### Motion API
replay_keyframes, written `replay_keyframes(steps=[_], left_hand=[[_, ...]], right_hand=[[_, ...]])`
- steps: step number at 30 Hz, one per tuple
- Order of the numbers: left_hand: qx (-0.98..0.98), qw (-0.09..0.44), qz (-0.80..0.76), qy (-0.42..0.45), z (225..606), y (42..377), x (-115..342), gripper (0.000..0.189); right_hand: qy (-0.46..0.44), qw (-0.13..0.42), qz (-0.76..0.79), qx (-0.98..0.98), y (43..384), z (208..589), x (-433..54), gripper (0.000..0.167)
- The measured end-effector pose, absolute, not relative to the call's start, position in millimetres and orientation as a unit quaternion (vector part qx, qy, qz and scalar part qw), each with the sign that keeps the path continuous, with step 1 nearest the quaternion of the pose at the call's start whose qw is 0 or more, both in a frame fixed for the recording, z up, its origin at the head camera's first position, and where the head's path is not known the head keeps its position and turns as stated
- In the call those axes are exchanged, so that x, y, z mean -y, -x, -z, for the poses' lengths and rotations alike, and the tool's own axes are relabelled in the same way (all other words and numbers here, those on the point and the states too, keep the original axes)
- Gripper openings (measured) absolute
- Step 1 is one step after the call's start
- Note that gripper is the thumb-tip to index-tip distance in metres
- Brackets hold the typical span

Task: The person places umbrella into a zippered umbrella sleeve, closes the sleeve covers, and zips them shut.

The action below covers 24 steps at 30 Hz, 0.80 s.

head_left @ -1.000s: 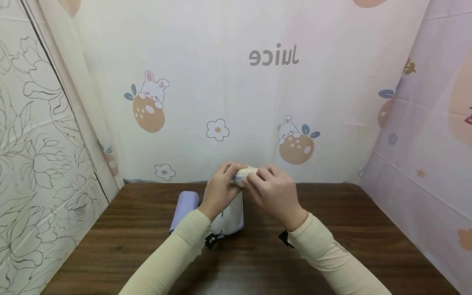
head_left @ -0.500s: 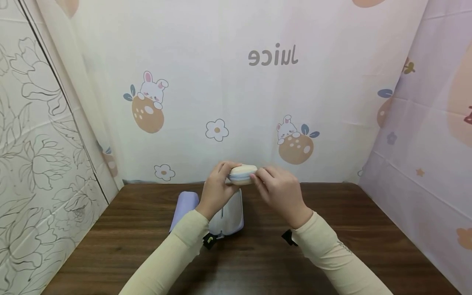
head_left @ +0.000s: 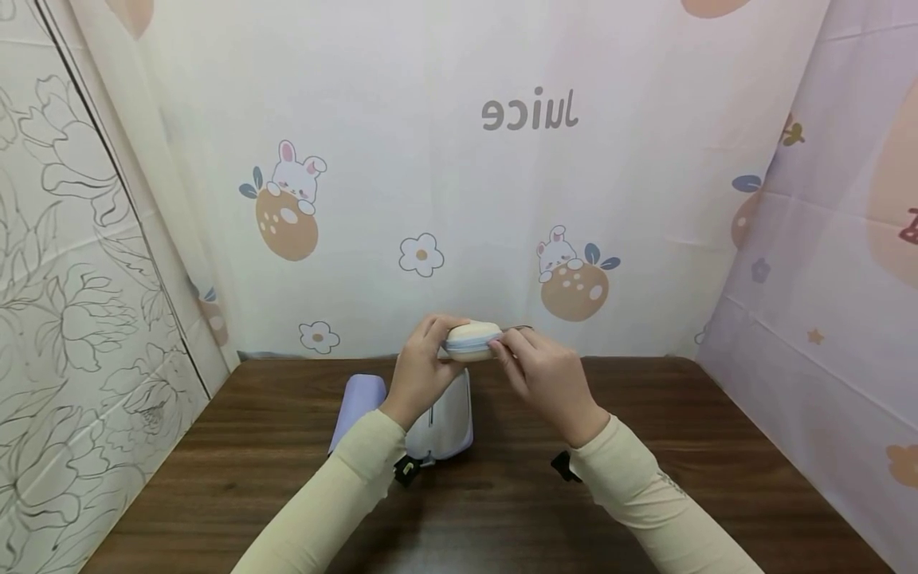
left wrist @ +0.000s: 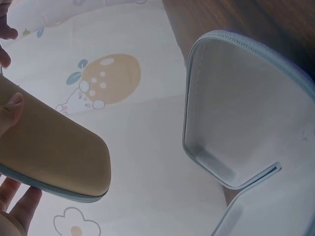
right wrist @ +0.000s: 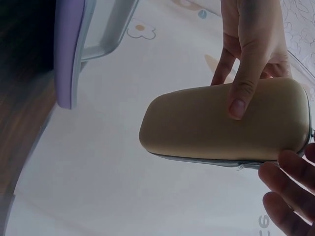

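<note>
Left hand (head_left: 421,373) has fingers and thumb clamped round the zip case (head_left: 472,341); right hand (head_left: 551,376) looks pinched on its end, can't tell if there's a zip pull in there. My guess: the zipper's being worked, so next you'd want a firm left hold and a smooth pull along the seam. Right wrist view shows the left thumb across the broad face; head view mostly gets the edge. White pouch (head_left: 446,426) sits below the left fingers, printed curtain (head_left: 473,183) beyond.
</note>
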<state>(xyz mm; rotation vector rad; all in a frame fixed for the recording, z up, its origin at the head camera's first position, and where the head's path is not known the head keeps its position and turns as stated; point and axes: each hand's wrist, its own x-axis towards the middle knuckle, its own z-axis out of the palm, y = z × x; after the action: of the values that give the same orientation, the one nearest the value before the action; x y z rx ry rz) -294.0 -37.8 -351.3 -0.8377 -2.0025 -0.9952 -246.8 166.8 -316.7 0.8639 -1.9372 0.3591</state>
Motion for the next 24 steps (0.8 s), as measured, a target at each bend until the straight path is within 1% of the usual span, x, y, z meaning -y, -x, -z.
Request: replay_keyframes(steps=[6, 15, 20, 24], left_hand=[[0.783, 0.363, 0.389, 0.323, 352, 294, 38, 0.05], [0.773, 0.361, 0.401, 0.333, 353, 295, 37, 0.05], [0.768, 0.36, 0.409, 0.337, 353, 295, 37, 0.049], [0.767, 0.358, 0.41, 0.338, 352, 294, 38, 0.05]], right_hand=[[-0.359, 0.47, -0.153, 0.791, 249, 321, -168, 0.025], [-0.361, 0.444, -0.191, 0.797, 249, 323, -169, 0.015], [-0.364, 0.448, -0.206, 0.79, 251, 326, -169, 0.017], [-0.366, 0.45, -0.213, 0.787, 252, 329, -169, 0.022]])
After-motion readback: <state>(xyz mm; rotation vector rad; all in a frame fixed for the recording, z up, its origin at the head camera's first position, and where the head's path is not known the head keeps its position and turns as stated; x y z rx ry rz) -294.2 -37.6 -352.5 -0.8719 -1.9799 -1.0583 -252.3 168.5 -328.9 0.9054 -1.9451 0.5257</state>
